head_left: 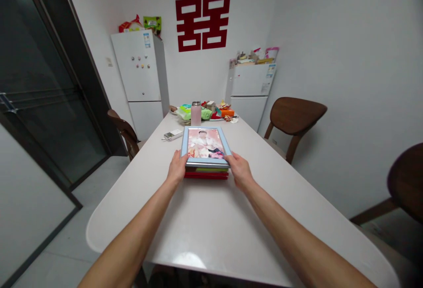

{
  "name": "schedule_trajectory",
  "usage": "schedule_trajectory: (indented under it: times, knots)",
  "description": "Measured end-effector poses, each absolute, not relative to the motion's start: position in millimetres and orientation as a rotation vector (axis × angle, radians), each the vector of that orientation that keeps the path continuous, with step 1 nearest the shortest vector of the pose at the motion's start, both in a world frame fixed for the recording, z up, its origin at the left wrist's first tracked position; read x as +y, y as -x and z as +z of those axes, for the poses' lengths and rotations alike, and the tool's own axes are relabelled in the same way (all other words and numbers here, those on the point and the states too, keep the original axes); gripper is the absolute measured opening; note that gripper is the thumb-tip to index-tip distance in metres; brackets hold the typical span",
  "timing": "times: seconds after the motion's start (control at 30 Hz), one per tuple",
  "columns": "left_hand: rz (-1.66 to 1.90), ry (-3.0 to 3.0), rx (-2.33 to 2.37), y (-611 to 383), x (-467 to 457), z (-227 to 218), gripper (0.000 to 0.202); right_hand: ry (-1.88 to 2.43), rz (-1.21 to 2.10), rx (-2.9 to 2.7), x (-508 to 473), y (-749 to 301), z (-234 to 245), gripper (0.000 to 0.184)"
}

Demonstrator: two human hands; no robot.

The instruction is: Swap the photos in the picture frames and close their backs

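Observation:
A light-blue framed photo (205, 145) lies on top of a low stack of red and green flat items (206, 174) in the middle of the white table (211, 217). My left hand (177, 168) grips the frame's near left corner, fingers curled around its edge. My right hand (239, 170) grips the near right corner the same way. Both arms reach straight out over the table.
Beyond the frame stand a pink bottle (196, 113), a small white device (173, 135) and a heap of snacks and bags (206, 111). Brown wooden chairs (293, 116) stand at both sides. Two white fridges (140, 74) are against the back wall; a dark glass door is left.

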State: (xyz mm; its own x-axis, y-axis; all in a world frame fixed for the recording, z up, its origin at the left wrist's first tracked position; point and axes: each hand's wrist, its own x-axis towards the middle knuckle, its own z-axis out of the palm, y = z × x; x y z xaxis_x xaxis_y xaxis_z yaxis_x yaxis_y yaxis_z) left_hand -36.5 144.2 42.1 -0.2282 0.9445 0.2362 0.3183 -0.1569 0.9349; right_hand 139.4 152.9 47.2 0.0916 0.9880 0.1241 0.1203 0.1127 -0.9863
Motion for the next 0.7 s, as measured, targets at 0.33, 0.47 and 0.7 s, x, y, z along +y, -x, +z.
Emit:
schedule_trajectory:
  times: [0.33, 0.47, 0.7]
  knots:
    - [1.397, -1.416, 0.975, -24.7, 52.4, 68.1, 0.048, 0.796, 0.574, -0.921, 30.5, -160.0, 99.4, 0.046]
    - [1.316, -1.117, 0.712, -38.9, 24.5, 82.8, 0.054, 0.949, 0.192, -1.473, -12.3, -167.6, 88.7, 0.045]
    - [1.226, -0.911, 0.628, -22.2, 6.2, 67.0, 0.043, 0.649, -0.331, -2.222, -39.7, -164.5, 45.7, 0.063]
